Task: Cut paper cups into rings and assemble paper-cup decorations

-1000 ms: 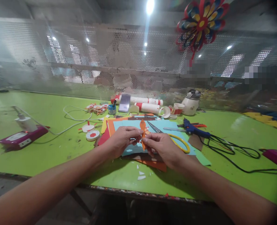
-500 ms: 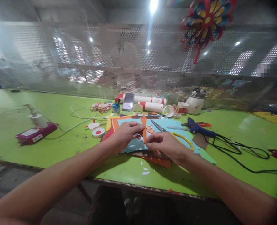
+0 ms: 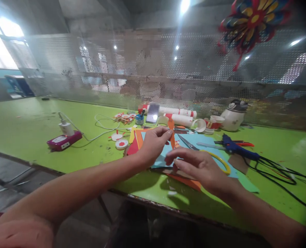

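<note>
Between the thumb and fingers of my left hand [image 3: 155,143] stands a narrow orange paper cutout [image 3: 172,136], rounded at the top. My right hand [image 3: 201,165] hovers just below and to the right of it, fingers curved and apart, with nothing visible in them. Beneath both hands lies a pile of coloured paper, a light blue sheet [image 3: 207,139] on top. Scissors [image 3: 226,167] with yellow handles rest on the pile, partly behind my right hand, blades pointing away from me.
A blue glue gun [image 3: 237,147] with black cables lies to the right. Farther back are paper cups [image 3: 181,119], a phone [image 3: 152,117], a blue jar [image 3: 139,119] and a white jug [image 3: 234,119]. At left sits a purple power strip [image 3: 65,142]; decorated discs [image 3: 121,144] lie nearer.
My right hand has let go of the lower end of the orange cutout and drawn back slightly, its fingers opening. My left hand keeps hold. The view has turned left.
</note>
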A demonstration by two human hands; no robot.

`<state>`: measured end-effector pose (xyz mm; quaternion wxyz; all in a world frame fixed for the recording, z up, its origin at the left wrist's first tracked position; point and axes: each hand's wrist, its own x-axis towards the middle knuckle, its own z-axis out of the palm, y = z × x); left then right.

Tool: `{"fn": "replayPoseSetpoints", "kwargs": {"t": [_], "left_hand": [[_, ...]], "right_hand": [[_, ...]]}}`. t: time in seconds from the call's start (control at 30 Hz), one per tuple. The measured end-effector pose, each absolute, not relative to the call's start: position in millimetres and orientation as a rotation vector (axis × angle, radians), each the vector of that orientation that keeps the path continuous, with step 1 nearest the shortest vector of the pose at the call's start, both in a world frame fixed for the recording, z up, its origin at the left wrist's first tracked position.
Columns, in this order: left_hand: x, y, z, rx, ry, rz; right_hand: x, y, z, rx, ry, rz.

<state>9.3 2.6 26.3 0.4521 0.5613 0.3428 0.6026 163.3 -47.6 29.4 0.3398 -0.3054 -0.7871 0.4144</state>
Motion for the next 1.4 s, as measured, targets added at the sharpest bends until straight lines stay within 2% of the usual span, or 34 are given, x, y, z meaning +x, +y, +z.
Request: {"fn": "replayPoseSetpoints", "kwargs": {"t": [0.13,0.2,0.47,0.6,0.67,0.8,0.97,1.13,1.27,1.4], "left_hand": [[24,4,32,1.324,0.854,1.449],[31,7,33,1.242,0.856,1.423],[40,14,37,0.942,0.662,1.42],[42,15,30,0.942,0.713,1.349],[40,17,28,0.951,0.732,1.316],[32,23,32,0.836,0.632,1.422],[34,18,39,0.777,0.528,1.354],[28,12,47,0.971,0.496,1.26],[11,19,51,1.123,0.529,1.332],[1,29,54,1.148,0.551,1.543]], "right_hand": [[161,-58,28,-0.616,-2.286,0.604],[160,-59,24,-0.551,-2.325,0.498],[163,-52,23,-0.761,-2.351,1.011],[166,-49,30,-0.706,-2.219,1.184],[167,-47,30,-0.717,-2.23,1.07],[167,-50,33,-0.657,-2.374,0.599],[166,-55,35,-0.41,-2.488,0.775],[167,-34,17,-0.707,-2.53,0.107],[190,-8,29,-0.849,-2.228,-0.044],[223,21,46,-1.174,-1.855,0.034]]}}
